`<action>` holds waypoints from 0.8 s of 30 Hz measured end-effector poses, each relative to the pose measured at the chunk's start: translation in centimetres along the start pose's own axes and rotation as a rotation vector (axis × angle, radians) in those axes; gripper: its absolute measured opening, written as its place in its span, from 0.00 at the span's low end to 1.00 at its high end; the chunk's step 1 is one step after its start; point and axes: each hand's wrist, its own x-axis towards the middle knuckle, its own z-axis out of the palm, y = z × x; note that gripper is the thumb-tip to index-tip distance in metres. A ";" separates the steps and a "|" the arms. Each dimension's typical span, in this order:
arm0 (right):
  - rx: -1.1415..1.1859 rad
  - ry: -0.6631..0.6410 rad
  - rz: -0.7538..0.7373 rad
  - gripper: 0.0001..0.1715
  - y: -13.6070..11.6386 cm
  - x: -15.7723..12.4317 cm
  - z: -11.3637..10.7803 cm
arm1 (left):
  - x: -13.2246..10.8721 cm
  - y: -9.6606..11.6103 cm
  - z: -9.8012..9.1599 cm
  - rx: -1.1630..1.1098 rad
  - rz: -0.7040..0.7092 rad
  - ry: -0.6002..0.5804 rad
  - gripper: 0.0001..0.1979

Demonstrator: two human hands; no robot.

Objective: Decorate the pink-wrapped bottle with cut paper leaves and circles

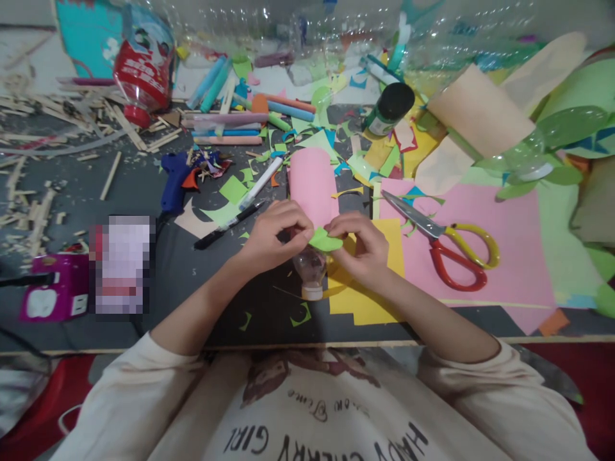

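Note:
A small green paper piece lies between my two hands, over the lower end of a pink paper-wrapped bottle. My left hand pinches its left edge between thumb and forefinger. On the other side, my right hand has its fingers closed on the right edge. Below the green piece, the bottle's clear neck and white cap point toward me. The fingertips hide part of the paper's edges.
Red-and-yellow scissors lie on pink paper at the right. Left are a blue glue gun, a black pen and a purple box. Markers, paper scraps, a dark jar and plastic bottles stand farther back.

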 end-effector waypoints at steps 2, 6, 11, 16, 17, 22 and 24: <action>0.007 -0.017 0.000 0.03 0.0 0.0 0.1 | 0.0 0.0 0.0 0.028 -0.006 0.002 0.13; -0.035 -0.024 -0.006 0.02 -0.2 0.0 0.3 | -0.1 0.1 0.1 0.060 0.009 0.010 0.16; -0.036 0.086 0.105 0.05 -0.4 -0.3 0.5 | -0.4 0.2 0.2 0.025 0.042 0.048 0.13; 0.038 0.133 0.196 0.05 -0.8 -0.3 0.8 | -0.3 -0.1 0.5 0.030 0.033 0.064 0.14; 0.060 0.134 0.213 0.04 -0.9 -0.2 0.9 | -0.3 -0.1 0.5 0.028 0.022 0.069 0.15; 0.084 0.058 0.279 0.05 -0.9 0.2 0.6 | -0.3 0.1 0.6 0.008 -0.009 0.143 0.15; 0.062 0.015 0.299 0.03 -0.8 0.4 0.5 | -0.4 0.1 0.6 0.004 -0.017 0.170 0.14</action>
